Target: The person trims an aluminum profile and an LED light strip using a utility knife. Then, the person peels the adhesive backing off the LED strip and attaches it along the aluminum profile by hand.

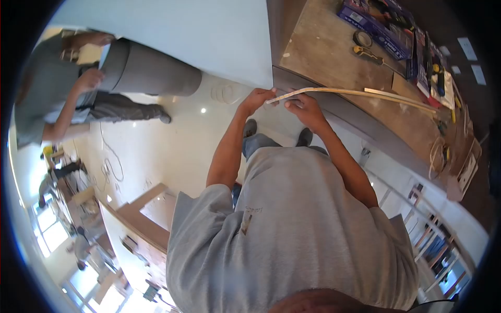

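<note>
A long, thin wooden strip (334,91) runs from in front of my body out over the workbench and bends down at its near end. My left hand (257,100) is closed at that end, its fingertips pinching the strip. A short way along, my right hand (308,110) also grips it, the thumb on the near side and the other fingers partly hidden. Over the bench, a second pale strip (396,98) lies close along the far part of the first.
The workbench (323,52) holds a screwdriver (373,55), a tape roll (362,38) and purple boxes (381,31). A large pale panel (209,41) rises in front. At left, another person (47,88) stands by a grey curved piece (156,68). A cable (110,167) lies on the floor.
</note>
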`<state>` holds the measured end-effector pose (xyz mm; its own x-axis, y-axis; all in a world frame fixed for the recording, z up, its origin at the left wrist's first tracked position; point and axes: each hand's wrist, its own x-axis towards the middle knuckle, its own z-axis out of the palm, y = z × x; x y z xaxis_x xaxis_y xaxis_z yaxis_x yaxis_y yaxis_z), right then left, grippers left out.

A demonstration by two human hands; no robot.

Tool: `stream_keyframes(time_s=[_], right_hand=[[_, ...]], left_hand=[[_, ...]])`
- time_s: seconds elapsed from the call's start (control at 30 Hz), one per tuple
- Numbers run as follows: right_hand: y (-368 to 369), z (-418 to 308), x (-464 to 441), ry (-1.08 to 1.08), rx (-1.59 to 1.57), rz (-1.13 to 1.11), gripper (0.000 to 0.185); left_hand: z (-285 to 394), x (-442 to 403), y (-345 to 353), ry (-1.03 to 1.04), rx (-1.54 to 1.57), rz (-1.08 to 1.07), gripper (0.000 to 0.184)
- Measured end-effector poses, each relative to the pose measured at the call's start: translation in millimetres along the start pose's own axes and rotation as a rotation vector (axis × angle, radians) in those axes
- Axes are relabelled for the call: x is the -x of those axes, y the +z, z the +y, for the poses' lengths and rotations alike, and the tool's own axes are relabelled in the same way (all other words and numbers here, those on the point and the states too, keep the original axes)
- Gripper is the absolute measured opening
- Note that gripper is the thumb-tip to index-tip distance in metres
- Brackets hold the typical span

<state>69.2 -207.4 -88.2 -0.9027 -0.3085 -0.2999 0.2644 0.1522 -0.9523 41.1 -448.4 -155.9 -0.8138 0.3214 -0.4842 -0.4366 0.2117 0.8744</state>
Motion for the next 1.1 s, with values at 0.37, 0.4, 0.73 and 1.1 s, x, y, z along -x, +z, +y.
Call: stream_keyframes(time_s=[0.37,0.4,0.73,1.1], right_hand=[[93.4,36.5,27.6,0.318,0.131,0.215,0.058],[95.2,34.5,34.3,0.338,0.109,0.259,0.057],[3.6,-47.7,76.2,-0.098,0.471,0.794,0.025],[-82.3,-96.0,21.3,-0.54,1.123,0.155,0.028]], left_hand=[[-36.4,13.6,-184.1,-0.071,-0.152,-0.217,0.05],[-23.3,11.2,-183.6,-0.091,-0.156,-0.261,0.046],[121.9,15.2,7.2,0.494,-0.44,-0.21,0.034],[128.3,1.6,47.7,0.293,-0.321,-0.062,0.023]])
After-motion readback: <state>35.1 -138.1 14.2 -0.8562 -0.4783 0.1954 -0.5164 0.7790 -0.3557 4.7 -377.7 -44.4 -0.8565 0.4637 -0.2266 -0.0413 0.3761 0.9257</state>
